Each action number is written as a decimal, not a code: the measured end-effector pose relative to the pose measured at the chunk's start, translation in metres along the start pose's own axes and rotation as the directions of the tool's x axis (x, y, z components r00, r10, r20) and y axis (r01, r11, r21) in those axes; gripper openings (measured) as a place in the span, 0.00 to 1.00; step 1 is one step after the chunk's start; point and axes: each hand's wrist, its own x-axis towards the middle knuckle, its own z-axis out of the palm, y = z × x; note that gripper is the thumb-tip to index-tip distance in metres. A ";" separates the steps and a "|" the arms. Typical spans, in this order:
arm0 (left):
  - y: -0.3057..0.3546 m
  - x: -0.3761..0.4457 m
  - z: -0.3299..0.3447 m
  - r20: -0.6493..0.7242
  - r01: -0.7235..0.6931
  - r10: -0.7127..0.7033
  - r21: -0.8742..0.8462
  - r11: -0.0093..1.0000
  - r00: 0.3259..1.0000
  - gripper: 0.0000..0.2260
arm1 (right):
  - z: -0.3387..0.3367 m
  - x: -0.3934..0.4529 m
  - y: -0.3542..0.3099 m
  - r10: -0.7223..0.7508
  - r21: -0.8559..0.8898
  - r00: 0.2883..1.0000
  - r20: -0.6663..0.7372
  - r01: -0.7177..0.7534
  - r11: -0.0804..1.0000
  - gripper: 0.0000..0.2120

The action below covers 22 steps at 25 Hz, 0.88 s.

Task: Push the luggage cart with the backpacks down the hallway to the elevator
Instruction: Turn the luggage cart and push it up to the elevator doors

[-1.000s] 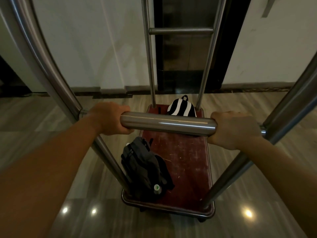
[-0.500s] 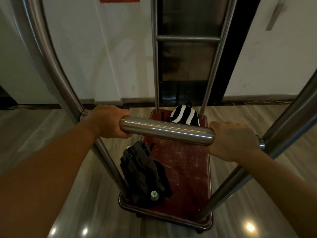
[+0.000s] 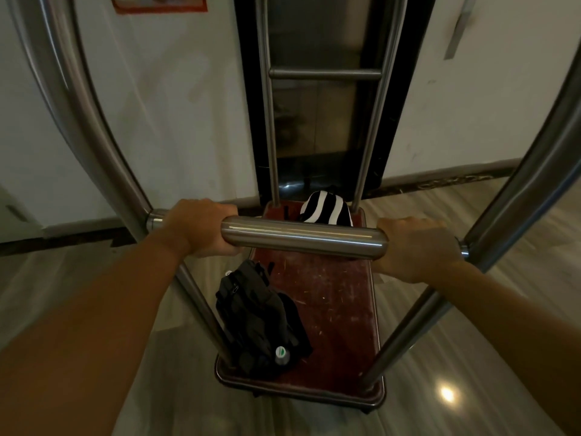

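A steel luggage cart stands in front of me, with a worn red deck [image 3: 339,309] and a thick horizontal handle bar [image 3: 301,236]. My left hand [image 3: 198,228] grips the bar's left end and my right hand [image 3: 415,247] grips its right end. A black backpack [image 3: 257,319] lies on the near left of the deck, with a bottle cap showing at its lower side. At the deck's far end a black-and-white striped backpack [image 3: 325,210] stands upright, partly hidden by the bar. The cart's front end sits close to the elevator door [image 3: 317,99], which has a dark frame.
White walls [image 3: 176,114] flank the elevator, with a red-edged notice [image 3: 160,3] at upper left and a metal call panel [image 3: 459,29] at upper right. The cart's curved steel uprights [image 3: 78,99] frame my view. The polished grey floor [image 3: 471,372] reflects ceiling lights.
The cart and I have moved closer to the elevator door, which now fills more of the view. Both hands keep the same grip on the bar.
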 end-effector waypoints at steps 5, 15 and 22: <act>-0.042 0.049 0.007 -0.033 -0.028 0.028 0.004 1.000 0.999 0.18 | 0.009 0.057 -0.004 0.035 -0.014 0.999 0.014 -0.035 0.999 0.19; -0.048 0.170 0.021 -0.056 -0.115 0.116 0.023 0.993 0.992 0.15 | 0.027 0.158 0.075 0.054 -0.055 0.997 0.054 -0.051 0.997 0.22; -0.027 0.279 0.030 0.054 0.005 -0.009 0.080 0.997 0.998 0.17 | 0.047 0.243 0.165 0.046 -0.056 0.993 0.111 -0.040 0.998 0.22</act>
